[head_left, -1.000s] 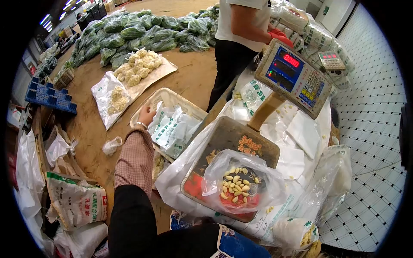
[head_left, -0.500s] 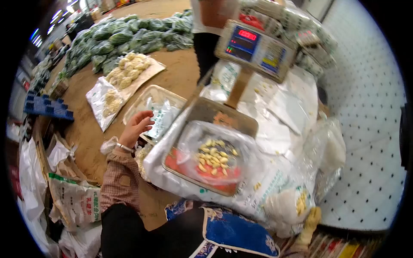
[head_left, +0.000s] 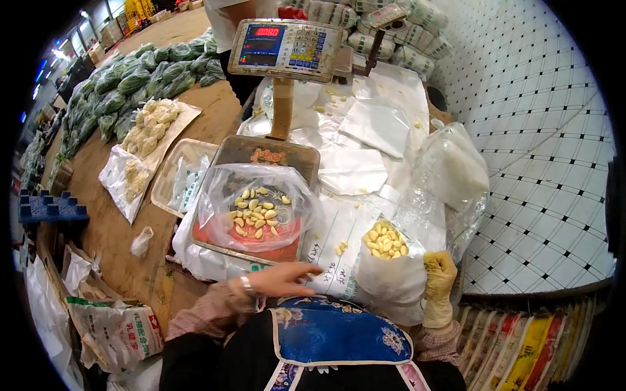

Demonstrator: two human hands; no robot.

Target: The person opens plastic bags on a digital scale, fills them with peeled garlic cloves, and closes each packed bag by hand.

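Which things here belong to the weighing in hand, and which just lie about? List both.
In hand:
clear plastic bag of peeled garlic cloves
metal scale pan
digital scale display
white sack of cloves
yellow-gloved right hand
bare left hand

Lying about:
green bagged vegetables
white basket tray
blue pallet

White tiled wall (head_left: pixel 554 130) on the right; brown floor (head_left: pixel 117 234) left; ceiling lights (head_left: pixel 62 55) far back.

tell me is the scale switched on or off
On. The scale's display shows lit red digits on a glowing blue panel, with a clear bag of garlic cloves on its pan. The digits are too small to read.
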